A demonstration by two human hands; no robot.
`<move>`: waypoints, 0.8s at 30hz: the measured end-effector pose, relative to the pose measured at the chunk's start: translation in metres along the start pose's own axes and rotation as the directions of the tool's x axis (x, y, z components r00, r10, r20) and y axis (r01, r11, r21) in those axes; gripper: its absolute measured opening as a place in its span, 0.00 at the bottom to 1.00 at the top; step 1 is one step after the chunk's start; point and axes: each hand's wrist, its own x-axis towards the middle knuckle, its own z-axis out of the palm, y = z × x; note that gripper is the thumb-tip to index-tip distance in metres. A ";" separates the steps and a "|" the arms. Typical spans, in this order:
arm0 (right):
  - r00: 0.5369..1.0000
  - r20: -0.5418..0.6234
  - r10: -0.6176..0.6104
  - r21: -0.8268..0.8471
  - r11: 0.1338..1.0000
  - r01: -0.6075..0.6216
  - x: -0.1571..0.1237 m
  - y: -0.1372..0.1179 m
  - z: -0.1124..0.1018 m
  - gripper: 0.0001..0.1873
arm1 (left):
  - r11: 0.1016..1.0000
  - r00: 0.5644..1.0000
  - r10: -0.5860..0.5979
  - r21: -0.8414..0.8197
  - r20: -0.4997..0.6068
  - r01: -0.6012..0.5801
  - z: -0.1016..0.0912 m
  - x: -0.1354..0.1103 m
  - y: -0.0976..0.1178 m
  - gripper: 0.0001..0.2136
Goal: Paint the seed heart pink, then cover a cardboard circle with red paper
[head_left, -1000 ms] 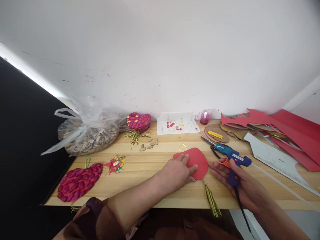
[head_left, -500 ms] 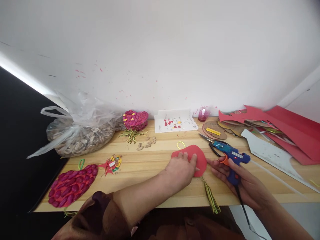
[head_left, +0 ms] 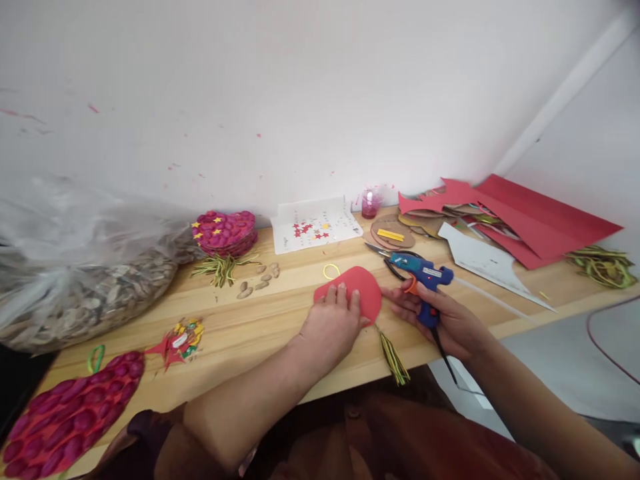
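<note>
My left hand (head_left: 335,323) lies flat with its fingers stretched over a red paper cutout (head_left: 367,290) on the table. The cutout has a thin yellow loop (head_left: 331,271) at its upper left and a green and dark tassel (head_left: 393,358) at its lower right. A blue glue gun (head_left: 431,283) with an orange trigger is in my right hand (head_left: 450,320), fingers around its handle. A clear glue stick sticks out behind it. Scissors (head_left: 379,250) lie behind the gun, partly covered by it.
At left are a plastic bag of shells (head_left: 115,287) and a shell-covered magenta piece (head_left: 75,417). Loose peanuts (head_left: 263,285) lie near a stack of decorated magenta pieces (head_left: 225,233). White paper (head_left: 280,233) holds small stars. Red paper sheets (head_left: 575,213) occupy the right, past a small pink cup (head_left: 371,203).
The view has turned to the right, so the table things sit further left and a bundle of green strands shows at the right. Both hands keep nearly the same pose.
</note>
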 end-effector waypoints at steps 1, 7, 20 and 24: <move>1.000 0.010 -0.003 -0.006 1.000 0.003 0.000 0.000 0.000 0.11 | 1.000 1.000 0.007 0.004 0.002 -0.007 -0.001 -0.001 0.000 0.27; 0.999 0.006 -0.049 -0.011 0.999 0.049 -0.001 0.002 0.000 0.09 | 1.000 0.999 0.026 0.009 -0.019 -0.025 0.000 -0.003 -0.001 0.25; 0.995 0.027 -0.091 0.063 0.994 0.089 0.005 -0.005 0.020 0.11 | 0.999 0.999 0.043 0.028 -0.026 -0.042 -0.001 -0.003 -0.001 0.25; 0.997 0.046 -0.065 0.055 0.997 0.062 0.014 -0.001 0.025 0.10 | 0.999 0.998 0.042 0.026 -0.057 -0.040 0.003 -0.004 -0.001 0.24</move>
